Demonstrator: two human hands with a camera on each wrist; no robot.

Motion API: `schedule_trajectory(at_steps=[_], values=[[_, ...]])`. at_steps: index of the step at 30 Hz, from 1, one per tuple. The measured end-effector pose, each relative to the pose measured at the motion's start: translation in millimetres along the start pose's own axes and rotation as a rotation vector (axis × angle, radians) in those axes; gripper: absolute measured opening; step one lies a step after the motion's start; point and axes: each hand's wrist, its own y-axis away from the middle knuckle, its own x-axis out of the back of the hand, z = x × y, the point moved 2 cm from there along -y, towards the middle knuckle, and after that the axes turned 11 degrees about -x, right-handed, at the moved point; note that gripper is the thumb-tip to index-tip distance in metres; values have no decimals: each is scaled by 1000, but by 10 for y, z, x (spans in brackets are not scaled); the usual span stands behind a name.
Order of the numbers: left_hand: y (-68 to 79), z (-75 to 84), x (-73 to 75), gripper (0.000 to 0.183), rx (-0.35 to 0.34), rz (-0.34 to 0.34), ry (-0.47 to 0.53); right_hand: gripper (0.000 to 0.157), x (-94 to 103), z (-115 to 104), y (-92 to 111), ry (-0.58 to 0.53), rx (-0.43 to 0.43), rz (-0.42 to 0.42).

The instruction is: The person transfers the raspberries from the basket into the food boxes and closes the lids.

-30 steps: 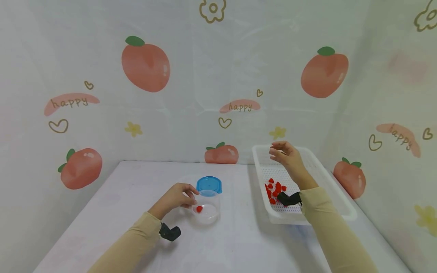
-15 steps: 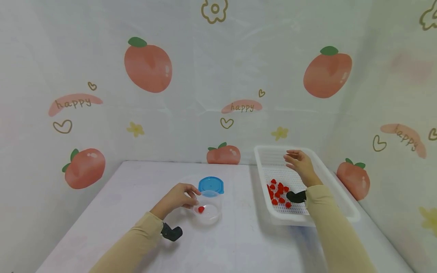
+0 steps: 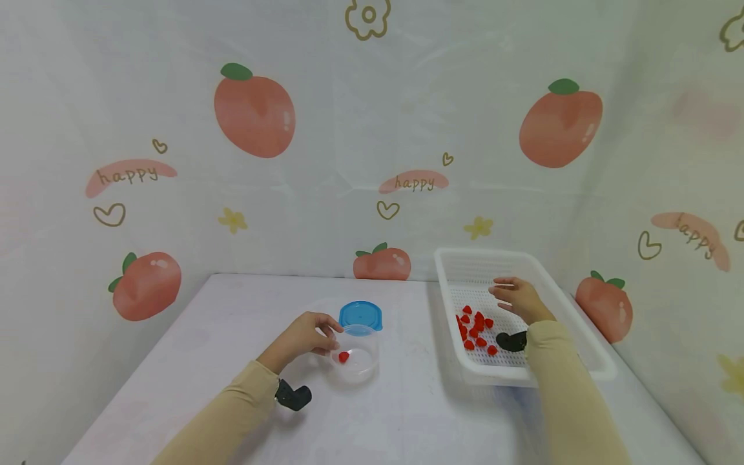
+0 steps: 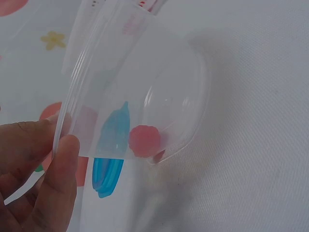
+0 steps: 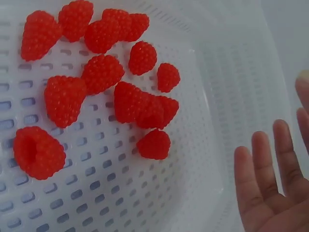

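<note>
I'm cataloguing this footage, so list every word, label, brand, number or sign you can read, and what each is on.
"happy": left pink band on the backdrop
"happy": middle pink band on the backdrop
"happy": right pink band, slanting, on the backdrop
Clear tub, blue lid, white basket: no lettering I can make out.

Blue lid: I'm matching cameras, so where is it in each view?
Head: the lid is near the middle, just beyond the cup.
Left wrist: lid lower left, partly seen through the cup.
Right wrist: not in it.
Shared landmark, head and left wrist: the cup with one berry.
</note>
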Motion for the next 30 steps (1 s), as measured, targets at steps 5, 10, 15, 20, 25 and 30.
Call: schedule_trajectory(at_steps=[5,10,15,20,25,30], values=[[-2,1,-3,26,0,-2,8,60,12,72,3,15,-72,-53],[-7,-7,-9,26,-7,-6,12,59,12,150,-39,54,-143,-88],[7,10,-2,26,-5,-6,1,56,-2,203,-93,115,-213,-88],[16,27,5,27,0,-2,3,55,-13,214,-91,149,-251,-89],[20,34,7,27,1,-2,-5,55,-32,202,-50,208,-291,-98],[20,29,7,27,0,-4,-7,51,-48,189,-7,289,-308,-117]])
